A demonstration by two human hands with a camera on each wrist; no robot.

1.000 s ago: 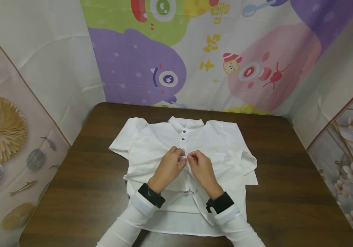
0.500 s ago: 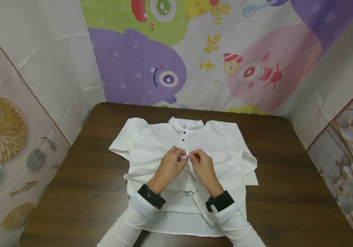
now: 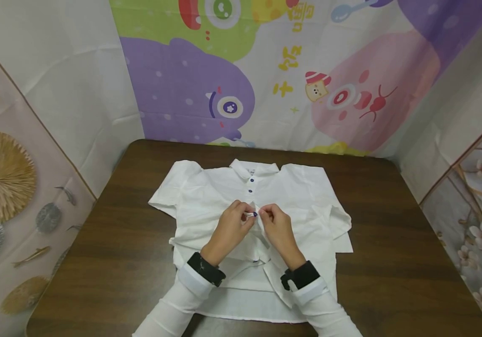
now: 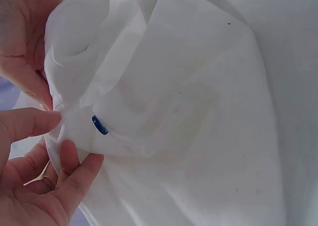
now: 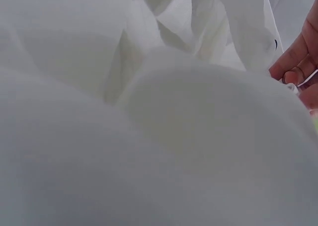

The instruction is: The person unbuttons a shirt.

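Note:
A white short-sleeved shirt (image 3: 300, 187) lies front up on the table, collar at the far side. My left hand (image 3: 230, 227) pinches the front edge of the shirt mid-chest between thumb and fingers. Close beside it, my right hand (image 3: 278, 229) pinches the cloth of the other front edge with its fingertips. A dark blue button (image 3: 255, 214) shows between the two hands. The left wrist view shows a blue button (image 4: 99, 125) standing out from the cloth near the fingers. In the right wrist view, white cloth hides most of the hands.
Two dark blue buttons (image 3: 251, 185) sit higher on the shirt front, below the collar (image 3: 241, 168). Dark brown table (image 3: 392, 262) surrounds the shirt. A cartoon-printed cloth (image 3: 199, 93) hangs behind, and patterned panels stand at both sides.
The blue button between the fingertips has come into sight and shows more plainly now. My right hand has shifted very slightly; the left hand and the rest of the shirt look nearly still.

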